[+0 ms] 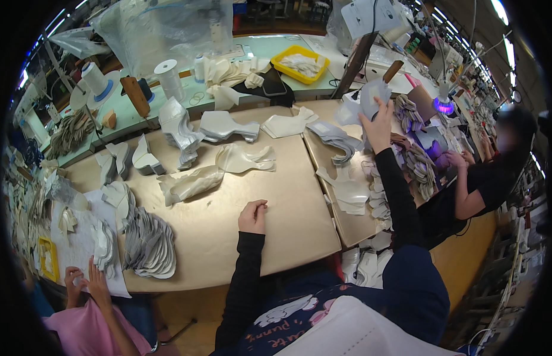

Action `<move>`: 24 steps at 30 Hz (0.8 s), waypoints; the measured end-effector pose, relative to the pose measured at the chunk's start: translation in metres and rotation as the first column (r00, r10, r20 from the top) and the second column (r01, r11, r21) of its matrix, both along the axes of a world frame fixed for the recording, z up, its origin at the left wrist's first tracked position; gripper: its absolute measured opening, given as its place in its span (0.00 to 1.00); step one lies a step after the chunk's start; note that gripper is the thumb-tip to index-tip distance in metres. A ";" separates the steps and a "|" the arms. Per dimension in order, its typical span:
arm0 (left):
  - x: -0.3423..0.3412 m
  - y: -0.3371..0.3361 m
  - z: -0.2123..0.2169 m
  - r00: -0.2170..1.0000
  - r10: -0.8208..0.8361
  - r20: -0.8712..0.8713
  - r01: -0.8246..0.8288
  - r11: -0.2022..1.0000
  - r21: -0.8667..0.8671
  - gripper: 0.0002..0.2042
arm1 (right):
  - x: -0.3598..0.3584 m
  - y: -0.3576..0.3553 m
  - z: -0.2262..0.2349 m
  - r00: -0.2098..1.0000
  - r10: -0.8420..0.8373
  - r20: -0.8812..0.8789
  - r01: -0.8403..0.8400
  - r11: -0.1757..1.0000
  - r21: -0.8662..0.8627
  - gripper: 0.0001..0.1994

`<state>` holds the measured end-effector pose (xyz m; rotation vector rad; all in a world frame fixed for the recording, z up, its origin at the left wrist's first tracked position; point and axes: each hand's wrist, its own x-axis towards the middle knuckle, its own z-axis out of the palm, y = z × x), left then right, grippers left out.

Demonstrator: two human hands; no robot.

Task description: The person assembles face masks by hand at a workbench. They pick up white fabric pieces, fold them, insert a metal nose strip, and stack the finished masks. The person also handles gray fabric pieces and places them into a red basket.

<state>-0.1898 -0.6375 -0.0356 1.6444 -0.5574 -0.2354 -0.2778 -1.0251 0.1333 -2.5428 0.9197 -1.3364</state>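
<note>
My left hand rests on the tan tabletop, its fingers loosely curled closed with no item showing in them. At the far right my right hand is stretched out, its fingers closed on a pale grey-white cut piece. Just below that hand lies a stack of curved grey-white cut pieces. White flat pieces lie nearer to me. Left of these, a cream curved piece touches a crumpled cream piece. Silvery stacked pieces and another stack stand along the table's far side.
A seam divides the tan table. Behind it runs a pale green bench with thread cones and a yellow tray. Co-workers sit at left, with hands by grey stacks, and at right, by a purple lamp.
</note>
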 end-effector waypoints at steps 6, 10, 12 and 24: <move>-0.009 -0.017 0.022 0.968 -0.078 -0.240 0.034 0.983 -0.182 0.12 | -0.015 0.066 0.058 0.984 0.136 0.114 -0.127 0.989 -0.075 0.30; -0.022 -0.068 0.088 0.843 -0.396 -0.363 0.149 0.822 -0.550 0.29 | -0.005 0.114 0.063 0.919 0.292 0.266 -0.329 0.938 0.106 0.29; -0.022 -0.098 0.128 0.836 -0.409 -0.366 0.061 0.732 -0.679 0.30 | 0.003 0.134 0.060 0.883 0.331 0.333 -0.414 0.884 0.219 0.29; 0.039 -0.170 0.125 0.708 -0.313 -0.633 -0.109 0.837 -0.536 0.21 | -0.056 0.059 0.073 0.478 -0.061 0.876 -0.361 0.896 0.259 0.26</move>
